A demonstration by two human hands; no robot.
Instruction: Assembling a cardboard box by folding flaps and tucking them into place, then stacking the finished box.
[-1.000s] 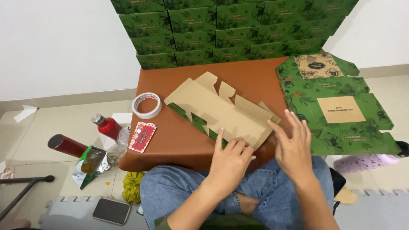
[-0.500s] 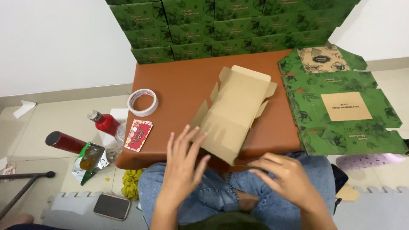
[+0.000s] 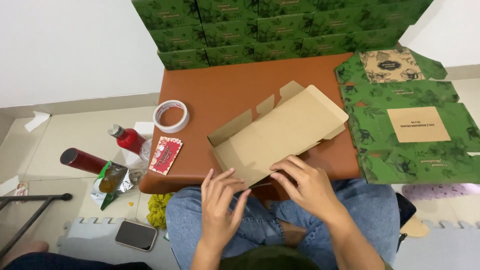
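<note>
A half-folded brown cardboard box (image 3: 280, 132) lies inside-up on the brown padded table (image 3: 225, 90), its side walls partly raised. My right hand (image 3: 302, 187) rests on the box's near edge, fingers curled over the flap. My left hand (image 3: 220, 200) hovers just below the box's near left corner with its fingers spread; I cannot tell whether the fingertips touch the cardboard. Both hands are above my lap in blue jeans.
A tape roll (image 3: 171, 116) and a small red card (image 3: 165, 154) lie at the table's left. Flat green printed box blanks (image 3: 410, 125) are stacked on the right, folded green boxes (image 3: 280, 30) at the back. Red bottles (image 3: 129, 138), a snack bag (image 3: 111, 182) and a phone (image 3: 136, 234) lie on the floor.
The cardboard went from a flat blank to a partly folded box and now lies lower and wider on the table. My hands moved from its top to its near edge.
</note>
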